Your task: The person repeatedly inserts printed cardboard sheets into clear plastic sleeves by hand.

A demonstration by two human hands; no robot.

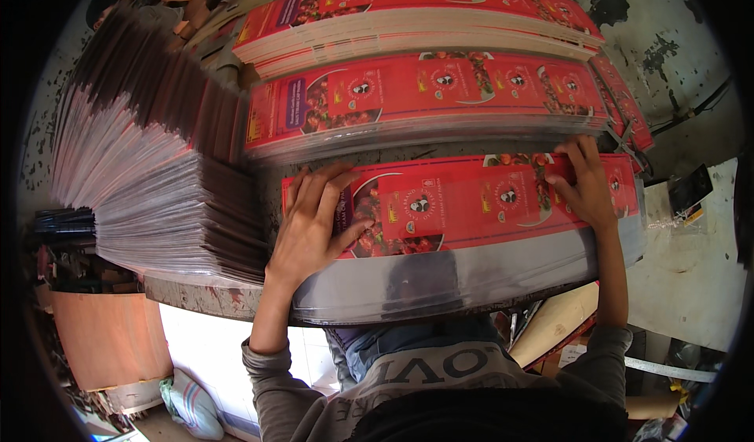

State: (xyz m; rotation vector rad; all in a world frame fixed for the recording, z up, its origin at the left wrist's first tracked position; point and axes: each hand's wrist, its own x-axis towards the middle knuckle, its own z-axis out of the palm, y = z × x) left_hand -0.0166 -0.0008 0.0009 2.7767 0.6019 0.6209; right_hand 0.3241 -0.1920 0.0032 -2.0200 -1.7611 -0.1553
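Note:
A long red printed sheet (pixel 463 206) with pictures of food lies crosswise in front of me. It rests on see-through plastic sheets (pixel 503 273), whose shiny near part sticks out toward my body. My left hand (pixel 310 226) presses on the sheet's left end with its fingers spread and the thumb apart. At the right part of the same sheet, my right hand (pixel 587 191) touches the surface, thumb and fingers apart and slightly bent. Scissors (pixel 628 142) lie just beyond the right hand.
Two more stacks of red printed sheets, a middle one (pixel 400 96) and a far one (pixel 353 6), lie beyond. On the left leans a tall fanned pile of plastic-covered sheets (pixel 181 199). A dark phone-like object (pixel 691 189) is at right; a striped sack (pixel 192 403) sits on the floor.

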